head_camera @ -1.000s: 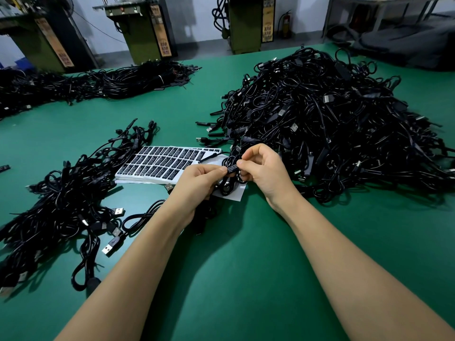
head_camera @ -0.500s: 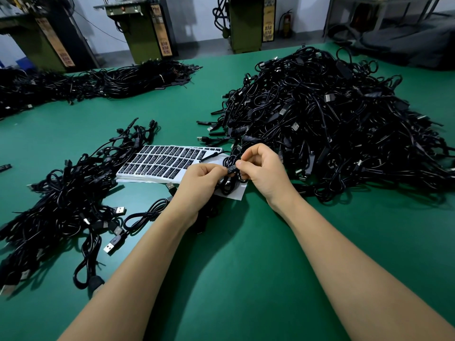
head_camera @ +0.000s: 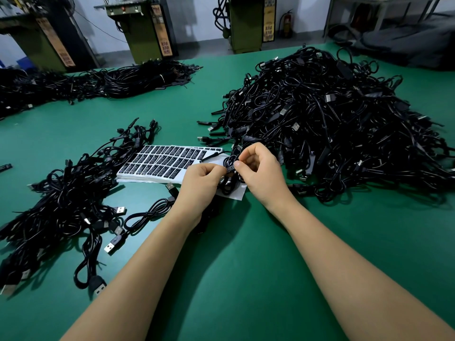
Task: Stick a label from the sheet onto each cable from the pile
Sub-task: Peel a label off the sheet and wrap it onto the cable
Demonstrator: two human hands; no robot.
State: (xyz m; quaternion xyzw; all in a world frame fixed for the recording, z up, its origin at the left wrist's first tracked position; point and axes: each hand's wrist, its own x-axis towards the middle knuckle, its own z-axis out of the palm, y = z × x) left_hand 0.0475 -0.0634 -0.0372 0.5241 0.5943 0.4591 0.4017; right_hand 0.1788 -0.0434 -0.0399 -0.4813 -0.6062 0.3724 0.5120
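While both forearms reach forward over the green table (head_camera: 246, 279), the left hand (head_camera: 200, 179) and the right hand (head_camera: 258, 172) meet near the table's middle, fingertips almost touching. Between them they pinch a small black label (head_camera: 230, 168) with white print, wrapped on a coiled black cable (head_camera: 230, 185) that hangs just under the fingers. Fingers of both hands are curled, thumbs pressed against the label and cable. Under the cable lies a white backing sheet (head_camera: 237, 194), partly hidden by the hands. Just to the left of the left hand, touching the backing sheet, lies the label sheet (head_camera: 162, 159), with rows of black labels on white, resting on a thin stack of sheets. A large pile (head_camera: 332, 124) of tangled black cables fills the right side of the table, its near edge just beyond the right hand. A smaller heap of cables (head_camera: 66, 198) lies toward the left edge, well apart from the hands. More bundled cables (head_camera: 98, 84) stretch along the far left edge.
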